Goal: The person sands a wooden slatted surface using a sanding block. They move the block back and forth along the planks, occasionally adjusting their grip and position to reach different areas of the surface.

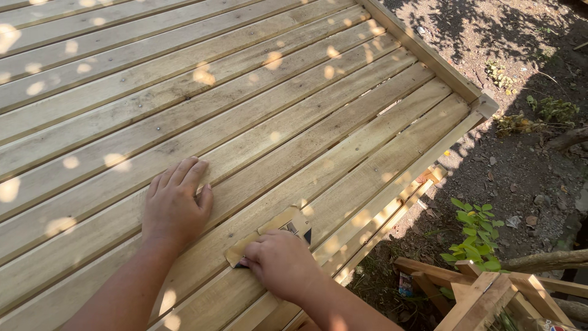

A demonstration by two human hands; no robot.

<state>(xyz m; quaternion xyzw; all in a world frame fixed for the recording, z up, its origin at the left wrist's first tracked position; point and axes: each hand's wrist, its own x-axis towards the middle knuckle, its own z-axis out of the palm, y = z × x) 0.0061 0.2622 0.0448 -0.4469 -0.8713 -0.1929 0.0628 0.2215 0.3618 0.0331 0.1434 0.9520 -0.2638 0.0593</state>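
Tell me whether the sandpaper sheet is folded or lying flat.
Flat: the sandpaper sheet lies spread along the wooden slats, pressed under the right hand.

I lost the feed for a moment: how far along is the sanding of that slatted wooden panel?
The pale slatted wooden panel is assembled, slats fixed in its frame. In hand: the right hand presses a tan folded sheet of sandpaper on a near slat, while the left hand lies flat, bracing. Sanded and unsanded slats look alike, so what remains cannot be told.
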